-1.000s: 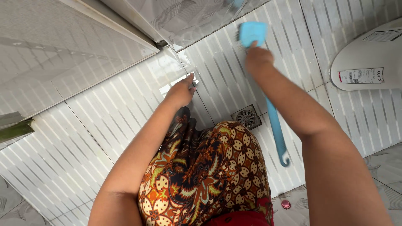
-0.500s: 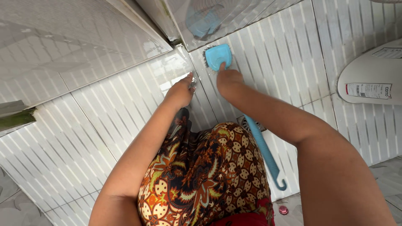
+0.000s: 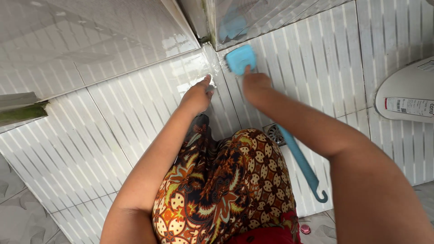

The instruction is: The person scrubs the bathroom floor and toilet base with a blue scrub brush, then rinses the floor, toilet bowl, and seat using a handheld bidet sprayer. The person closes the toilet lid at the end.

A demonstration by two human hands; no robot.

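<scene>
Where the ribbed white floor tiles (image 3: 135, 122) run into the corner of the two glossy wall tiles, the blue scrub brush (image 3: 240, 58) sits with its head pressed flat to the floor, bristles down, just short of the dark, grimy joint in that corner. Its long blue handle (image 3: 302, 162) trails back under the forearm toward the near edge of the floor and ends in a hook. The right hand (image 3: 257, 86) is closed low on the handle, right behind the head, with one finger laid forward onto the back of the head; this hold reads as a way of bearing down on the bristles. The right arm is stretched forward and nearly straight. The left hand (image 3: 196, 97) grips nothing: its fingertips rest on the wet tile just beside the brush head, the arm extended, apparently as a prop for a crouched body. A knee in patterned brown fabric (image 3: 226, 180) lies between the arms. A square metal floor drain (image 3: 274, 133) is partly hidden by the handle. A white toilet base (image 3: 407, 95) stands at the right edge of the floor, and a small pink cap (image 3: 305, 229) lies near the bottom edge.
</scene>
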